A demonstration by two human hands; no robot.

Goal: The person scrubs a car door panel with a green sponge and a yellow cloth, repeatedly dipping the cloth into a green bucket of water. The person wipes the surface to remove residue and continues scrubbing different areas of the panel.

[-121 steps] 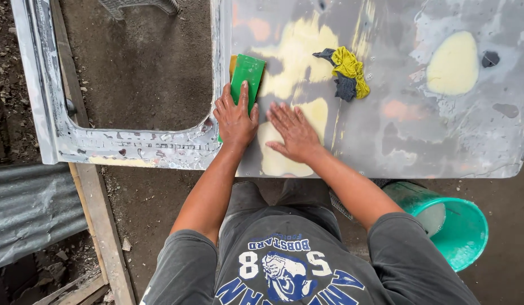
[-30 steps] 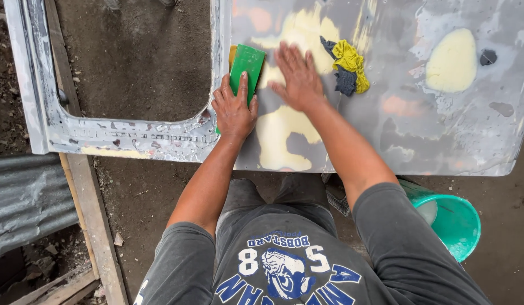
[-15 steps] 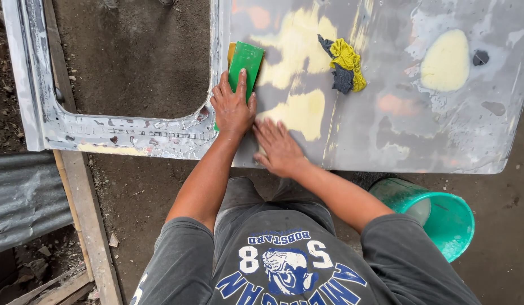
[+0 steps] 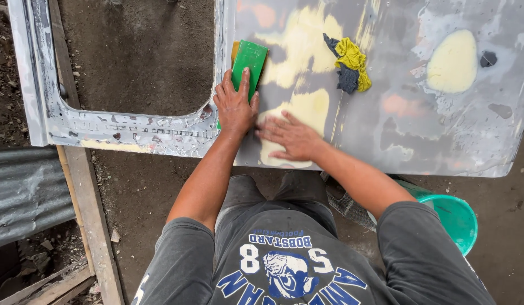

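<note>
Pressing down on a green sanding block (image 4: 248,65), the left hand (image 4: 235,107) lies flat over its near end, fingers spread along the top and thumb at the side, so the grip is a pinning hold on the block and not a closed fist. The block sits on a grey car door panel (image 4: 397,130), at about 11 o'clock from the person's chest, just beside the edge of the door's window opening (image 4: 140,56). A strip of orange-brown backing shows along the block's left edge.

At 3 o'clock from the left hand, almost touching it, the right hand (image 4: 290,137) rests palm-down and open on a pale yellow filler patch (image 4: 299,113), fingers splayed toward the left hand; it holds nothing.

Farther up the panel, at 1 o'clock from the right hand, a crumpled yellow and dark grey rag (image 4: 349,70) lies on the metal. Well apart at 2 o'clock sits a second, oval patch of yellow filler (image 4: 451,62), with a small dark spot just beside it.

Below the panel's near edge, at 4 o'clock, a green bucket (image 4: 457,220) stands on the dirt ground. At 8 o'clock lie a wooden plank (image 4: 89,220) and a sheet of corrugated metal (image 4: 24,192).
</note>
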